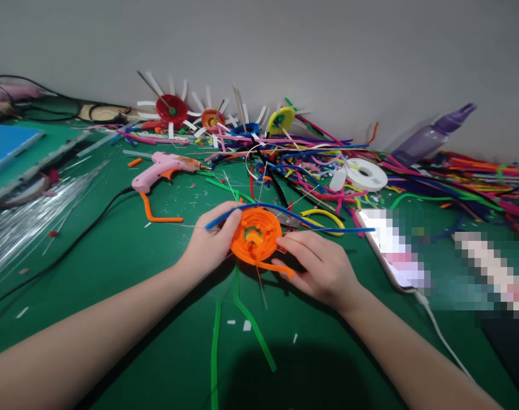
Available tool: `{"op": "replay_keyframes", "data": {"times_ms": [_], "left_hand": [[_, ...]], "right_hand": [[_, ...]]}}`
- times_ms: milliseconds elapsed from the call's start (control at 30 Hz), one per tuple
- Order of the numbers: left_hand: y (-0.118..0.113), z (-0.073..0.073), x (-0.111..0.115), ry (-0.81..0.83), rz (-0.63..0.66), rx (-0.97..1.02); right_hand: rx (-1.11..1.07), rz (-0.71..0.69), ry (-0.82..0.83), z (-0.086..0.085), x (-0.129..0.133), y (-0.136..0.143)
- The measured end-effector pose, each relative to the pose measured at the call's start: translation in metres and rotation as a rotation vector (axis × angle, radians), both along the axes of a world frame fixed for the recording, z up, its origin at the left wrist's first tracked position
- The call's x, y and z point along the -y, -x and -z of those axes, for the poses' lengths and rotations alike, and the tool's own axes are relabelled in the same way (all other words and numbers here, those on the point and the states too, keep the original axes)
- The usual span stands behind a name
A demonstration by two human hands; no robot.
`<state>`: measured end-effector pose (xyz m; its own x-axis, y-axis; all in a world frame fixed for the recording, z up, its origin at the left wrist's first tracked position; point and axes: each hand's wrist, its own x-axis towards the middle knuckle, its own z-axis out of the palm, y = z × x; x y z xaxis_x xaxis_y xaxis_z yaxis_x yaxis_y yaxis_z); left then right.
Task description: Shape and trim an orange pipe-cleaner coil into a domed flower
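Note:
An orange coiled disc with thin wires sticking out is held between my two hands above the green table. My left hand pinches its left edge, the thumb pressing a blue strip that arches over the disc's top and runs out to the right. On the disc's right edge are the closed fingers of my right hand. An orange strip end extends from the disc's bottom beside that hand's thumb. Below the disc, green strips lie on the table.
Behind my left hand lies a pink glue gun. Scissors with yellow handles rest behind the disc. Wheel-like pieces, a white spool, a purple bottle and many coloured strips line the wall. A phone lies right, silvery wires left.

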<state>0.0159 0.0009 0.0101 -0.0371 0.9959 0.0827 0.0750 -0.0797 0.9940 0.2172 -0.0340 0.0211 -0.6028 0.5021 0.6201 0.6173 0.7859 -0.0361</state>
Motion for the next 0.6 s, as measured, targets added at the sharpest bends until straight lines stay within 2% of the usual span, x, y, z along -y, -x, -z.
{"op": "replay_keyframes", "data": {"times_ms": [100,600], "left_hand": [[0.0004,-0.001,0.0005,-0.005,0.01,-0.014],[0.0034,-0.0001,0.0012,-0.067,0.07,-0.063]], "right_hand": [[-0.021,-0.041,0.022,-0.0003,-0.0001,-0.0018],[-0.056,-0.047,-0.021,-0.0027,0.0027,0.0013]]}}
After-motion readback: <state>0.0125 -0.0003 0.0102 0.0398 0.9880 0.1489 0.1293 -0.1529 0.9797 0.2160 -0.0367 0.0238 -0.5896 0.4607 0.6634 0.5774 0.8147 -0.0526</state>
